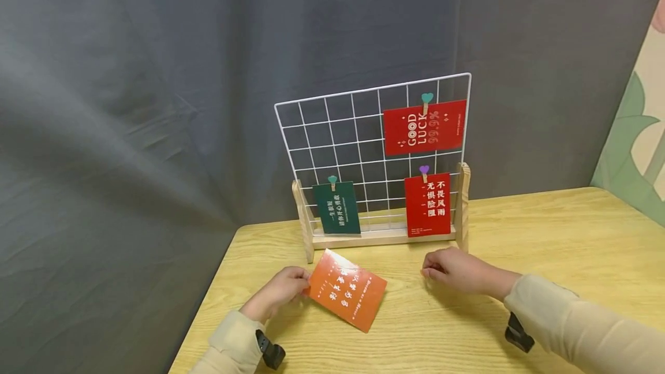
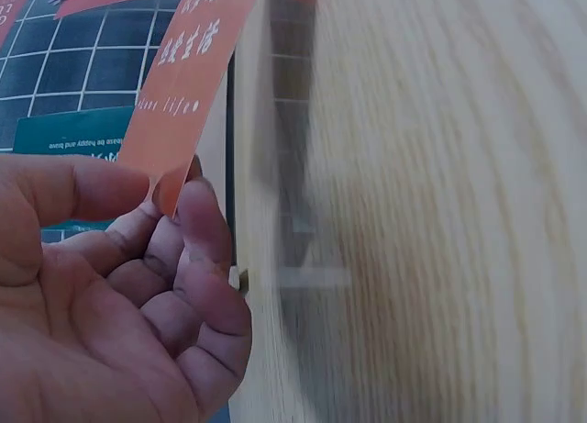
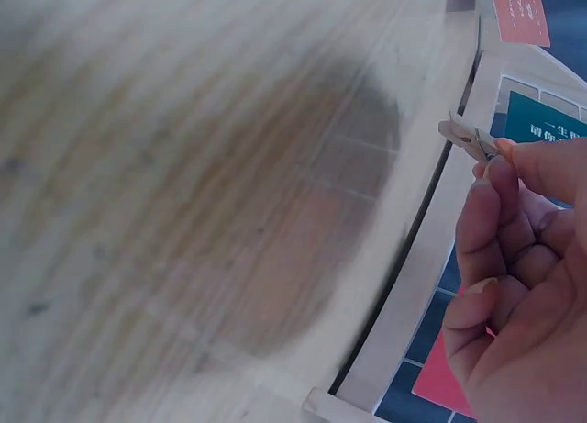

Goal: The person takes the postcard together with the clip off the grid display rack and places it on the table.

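Observation:
My left hand [image 1: 280,293] pinches the left edge of an orange card [image 1: 348,296] with white lettering, held just above the wooden table [image 1: 545,235]. In the left wrist view the thumb and fingertips [image 2: 197,217] clamp the card's [image 2: 188,70] corner. My right hand [image 1: 457,270] rests on the table in front of the grid stand, fingers curled. The right wrist view shows its fingertips [image 3: 500,180] pinching a small wooden clothespin [image 3: 468,139]. A white wire grid [image 1: 363,149] on a wooden base carries a red "GOOD LUCK" card [image 1: 425,127], a red card [image 1: 428,205] and a green card [image 1: 336,208], each clipped with a heart peg.
A grey cloth backdrop [image 1: 156,103] hangs behind the table. The table's left edge [image 1: 208,299] runs close to my left forearm. A pale green patterned panel [image 1: 639,149] stands at the far right. Bare table stretches right of the stand.

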